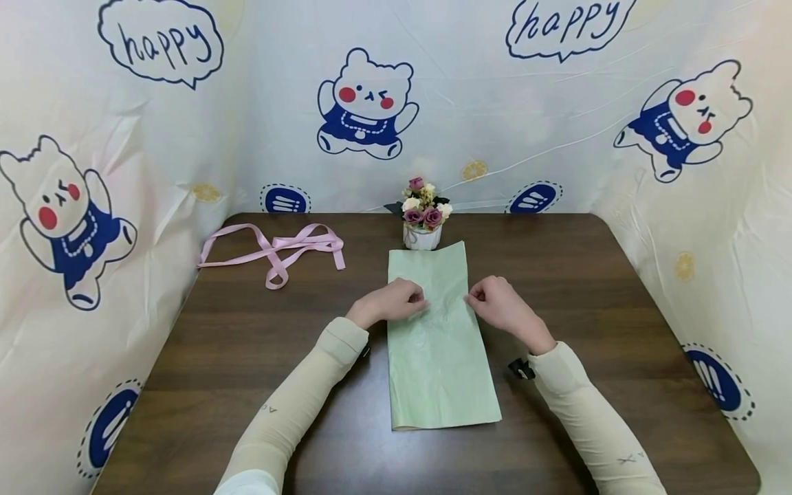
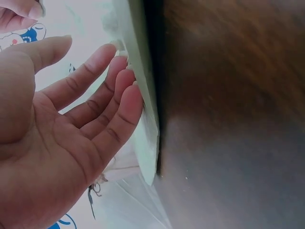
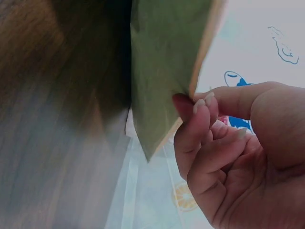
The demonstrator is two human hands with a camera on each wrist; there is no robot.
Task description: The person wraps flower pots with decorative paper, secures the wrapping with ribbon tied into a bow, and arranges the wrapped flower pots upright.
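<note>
The right wrist view shows, as the head view cannot clearly, your right hand pinching the long edge of the green paper, which lies mid-table; the left wrist view shows your left hand loosely curved, thumb apart, gripping nothing. Both wrist views cut the paper off, and how firmly your left fingertips touch it is hard to tell. The flowerpot stands just beyond its far end, the pink ribbon to the left.

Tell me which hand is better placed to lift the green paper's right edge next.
Probably the right hand: it pinches that edge of the green paper. The left hand is over the paper's left side, its thumb apart, pinching nothing.
</note>
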